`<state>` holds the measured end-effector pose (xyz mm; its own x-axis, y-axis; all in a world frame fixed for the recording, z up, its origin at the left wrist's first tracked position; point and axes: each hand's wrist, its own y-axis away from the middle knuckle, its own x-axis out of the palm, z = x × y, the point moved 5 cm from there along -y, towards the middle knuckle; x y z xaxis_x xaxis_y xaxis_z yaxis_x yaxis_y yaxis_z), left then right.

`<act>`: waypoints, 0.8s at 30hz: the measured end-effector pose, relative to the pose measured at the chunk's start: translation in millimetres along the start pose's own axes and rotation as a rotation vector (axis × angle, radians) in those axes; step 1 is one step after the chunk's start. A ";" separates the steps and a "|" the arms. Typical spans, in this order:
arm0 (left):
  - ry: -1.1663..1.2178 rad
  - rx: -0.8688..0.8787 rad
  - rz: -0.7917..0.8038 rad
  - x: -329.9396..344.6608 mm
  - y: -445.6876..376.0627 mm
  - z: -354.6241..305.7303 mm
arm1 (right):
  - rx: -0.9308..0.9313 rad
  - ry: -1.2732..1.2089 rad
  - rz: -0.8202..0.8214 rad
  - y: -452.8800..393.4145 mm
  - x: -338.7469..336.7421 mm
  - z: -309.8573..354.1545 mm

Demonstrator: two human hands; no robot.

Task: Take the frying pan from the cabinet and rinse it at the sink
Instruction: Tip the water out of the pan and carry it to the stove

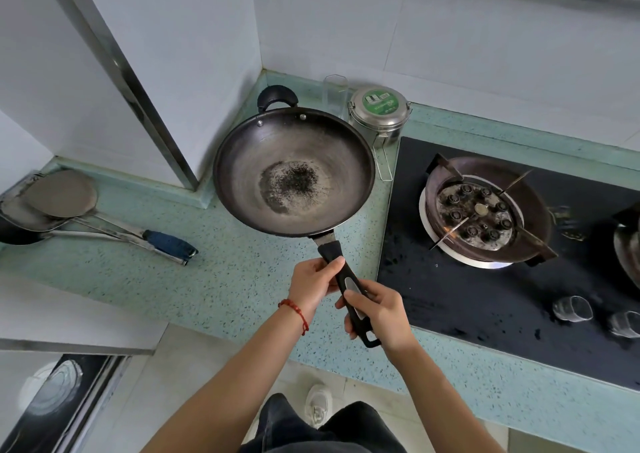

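Frying pan (293, 172): held over the worktop (214, 279), just left of the stove (485, 217).
Left hand (313, 283): fingers curled round the pan handle (349, 293).
Right hand (377, 310): fingers wrapped round the handle's lower end.

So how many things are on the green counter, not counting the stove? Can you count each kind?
Frying pan, held by the left hand and right hand: 1
Metal tin: 1
Clear glass: 1
Long-handled utensils at the left: at least 2, overlapping
Total: at least 5
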<state>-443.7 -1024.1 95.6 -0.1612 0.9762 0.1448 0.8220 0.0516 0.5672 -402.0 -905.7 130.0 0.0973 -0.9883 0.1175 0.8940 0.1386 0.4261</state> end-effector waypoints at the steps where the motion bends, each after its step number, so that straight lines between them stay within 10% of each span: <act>1: -0.003 0.008 -0.009 3.6 -0.6 -0.8 | 0.001 0.006 0.001 -1.2 -4.7 1.9; 24: 0.089 -0.011 0.028 31.3 -1.7 -5.3 | -0.002 0.119 -0.049 -5.7 -37.1 24.3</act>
<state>-453.0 -994.8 103.5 -0.1861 0.9548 0.2319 0.8208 0.0213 0.5708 -421.3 -868.3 145.0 0.1044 -0.9945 -0.0104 0.8998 0.0900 0.4270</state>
